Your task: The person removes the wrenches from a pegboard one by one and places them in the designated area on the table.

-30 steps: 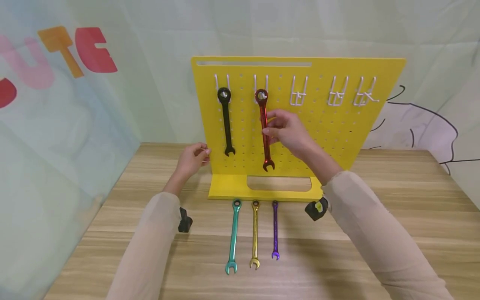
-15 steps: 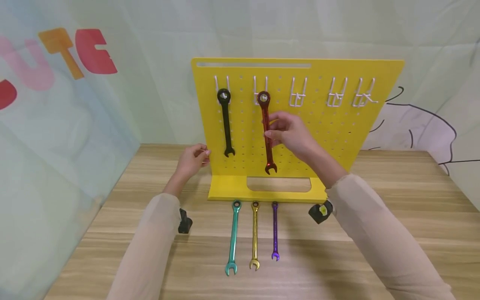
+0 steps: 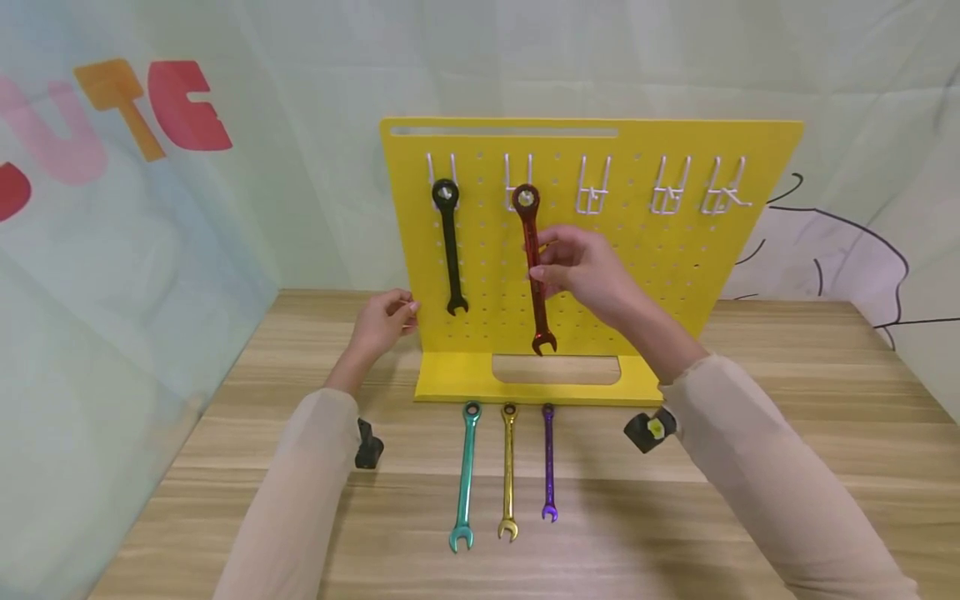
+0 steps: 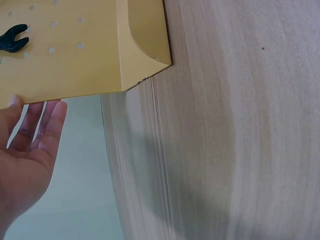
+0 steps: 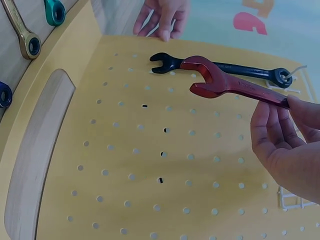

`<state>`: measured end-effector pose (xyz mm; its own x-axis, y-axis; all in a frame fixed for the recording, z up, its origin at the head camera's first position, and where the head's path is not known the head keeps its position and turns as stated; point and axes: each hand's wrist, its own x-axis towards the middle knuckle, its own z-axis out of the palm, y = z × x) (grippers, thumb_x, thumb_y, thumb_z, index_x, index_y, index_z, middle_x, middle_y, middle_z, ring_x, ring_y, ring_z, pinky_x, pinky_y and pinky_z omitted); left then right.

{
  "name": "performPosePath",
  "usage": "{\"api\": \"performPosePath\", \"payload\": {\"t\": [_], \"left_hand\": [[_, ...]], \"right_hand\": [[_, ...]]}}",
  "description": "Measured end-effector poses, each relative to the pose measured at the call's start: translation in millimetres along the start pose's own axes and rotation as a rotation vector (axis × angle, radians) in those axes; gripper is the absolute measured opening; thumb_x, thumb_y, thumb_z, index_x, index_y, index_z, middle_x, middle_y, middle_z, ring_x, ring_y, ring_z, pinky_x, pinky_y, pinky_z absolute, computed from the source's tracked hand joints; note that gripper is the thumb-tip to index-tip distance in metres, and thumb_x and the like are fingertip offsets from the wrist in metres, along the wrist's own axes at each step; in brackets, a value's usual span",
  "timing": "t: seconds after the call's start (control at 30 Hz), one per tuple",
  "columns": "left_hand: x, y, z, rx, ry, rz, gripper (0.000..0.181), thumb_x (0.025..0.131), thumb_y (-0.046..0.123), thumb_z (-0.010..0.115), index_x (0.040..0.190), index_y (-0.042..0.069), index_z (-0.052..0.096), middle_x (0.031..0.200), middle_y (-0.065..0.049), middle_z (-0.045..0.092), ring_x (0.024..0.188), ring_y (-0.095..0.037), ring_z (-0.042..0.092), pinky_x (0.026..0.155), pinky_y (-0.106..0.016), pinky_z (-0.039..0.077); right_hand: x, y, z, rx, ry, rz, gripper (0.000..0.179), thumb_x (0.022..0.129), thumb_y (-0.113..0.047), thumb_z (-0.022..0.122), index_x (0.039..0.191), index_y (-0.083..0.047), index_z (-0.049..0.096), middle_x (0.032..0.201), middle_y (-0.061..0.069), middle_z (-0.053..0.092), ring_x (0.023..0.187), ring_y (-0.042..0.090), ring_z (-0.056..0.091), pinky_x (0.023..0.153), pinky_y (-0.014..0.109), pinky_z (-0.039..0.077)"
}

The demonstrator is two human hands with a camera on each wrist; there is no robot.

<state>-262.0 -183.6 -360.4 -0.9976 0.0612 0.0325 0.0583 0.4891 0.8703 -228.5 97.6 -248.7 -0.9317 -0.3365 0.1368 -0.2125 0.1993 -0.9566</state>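
Note:
My right hand [image 3: 588,271] pinches the shaft of a red combination wrench [image 3: 534,275] between thumb and fingers. Its ring end lies in front of the second hook from the left; how far the hook reaches through it cannot be told. Toward the right wrist camera points its open jaw. A black wrench [image 3: 452,250] hangs by its ring on the leftmost hook. At the left edge of the yellow pegboard [image 3: 637,325], my left hand [image 3: 381,323] holds the rim, with the thumb tip [image 4: 15,100] at the front and the other fingertips partly behind the board.
Teal [image 3: 466,475], gold [image 3: 509,475] and purple [image 3: 550,462] wrenches lie in a row on the wooden table [image 3: 810,458], in front of the board's base. Three white wire hooks [image 3: 592,200] to the right carry no wrench. A printed cloth [image 3: 315,125] hangs behind.
The red wrench has shifted slightly right and down, its lower end swinging right, with my right hand following. My left hand keeps its place on the board's edge.

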Motion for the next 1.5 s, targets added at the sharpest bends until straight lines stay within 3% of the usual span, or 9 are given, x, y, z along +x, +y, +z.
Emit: {"api": "performPosePath", "payload": {"t": [0.8, 1.07, 1.5], "left_hand": [[-0.7, 1.1, -2.1, -0.013, -0.003, -0.009, 0.028, 0.097, 0.012, 0.045, 0.118, -0.006, 0.051, 0.106, -0.023, 0.056, 0.094, -0.033, 0.059, 0.080, -0.035, 0.054], [0.3, 1.0, -2.6, -0.031, -0.008, -0.004, 0.028, 0.097, 0.010, 0.044, 0.118, -0.008, 0.050, 0.106, -0.025, 0.055, 0.095, -0.036, 0.058, 0.083, -0.040, 0.052], [1.1, 0.1, -2.0, -0.017, -0.005, 0.002, 0.029, 0.097, 0.011, 0.045, 0.118, -0.008, 0.050, 0.107, -0.024, 0.055, 0.095, -0.035, 0.058, 0.082, -0.037, 0.053]], "right_hand": [[-18.0, -5.7, -6.1, -0.072, -0.048, 0.010, 0.025, 0.088, 0.003, 0.056, 0.113, 0.004, 0.053, 0.091, 0.017, 0.057, 0.077, 0.029, 0.059, 0.072, 0.039, 0.055], [-24.2, 4.2, -10.2, -0.106, -0.088, 0.036, 0.021, 0.088, 0.003, 0.057, 0.108, 0.001, 0.055, 0.089, 0.018, 0.057, 0.075, 0.030, 0.059, 0.069, 0.036, 0.056], [-36.2, 32.5, -15.5, -0.089, -0.114, 0.140, 0.019, 0.087, 0.010, 0.053, 0.105, 0.008, 0.048, 0.082, 0.018, 0.054, 0.071, 0.027, 0.060, 0.068, 0.039, 0.056]]}}
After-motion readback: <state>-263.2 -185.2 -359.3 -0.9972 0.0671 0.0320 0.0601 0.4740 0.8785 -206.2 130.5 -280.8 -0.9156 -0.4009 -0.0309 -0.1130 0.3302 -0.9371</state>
